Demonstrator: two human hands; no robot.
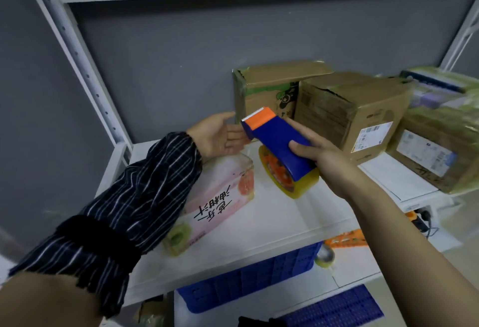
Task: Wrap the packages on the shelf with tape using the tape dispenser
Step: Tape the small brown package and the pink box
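Right, white metal shelf (272, 223) fills the view, grey wall behind it, and the packages are lined up along its back and right. A brown carton (261, 93) with green tape on its edges stands at the back. A second carton (363, 117) with a printed label is touching its right side, and a plastic-wrapped labelled parcel (435, 150) sits just beside that at the far right. Down below, a blue plastic crate (254, 277) shows under the shelf's front edge. Nearer the front left, a pink box (220, 197) with Chinese lettering lies flat, partly under the striped sleeve (134, 202) of the left arm. Over mid-shelf, in front of the back carton, is the tape dispenser (280, 142): blue body, orange toothed head pointing up and left, yellowish tape roll (293, 186) hanging beneath. The right hand (321, 155) grips it, thumb on the near side and fingers (305, 132) wrapped around the far side. The left hand (220, 135) is held out palm up, fingers (236, 132) straight and holding nothing, their tips hidden behind the orange head, so contact can't be judged. Smallest of all, a spare tape roll (177, 238) sits at the shelf's front edge, against the pink box.
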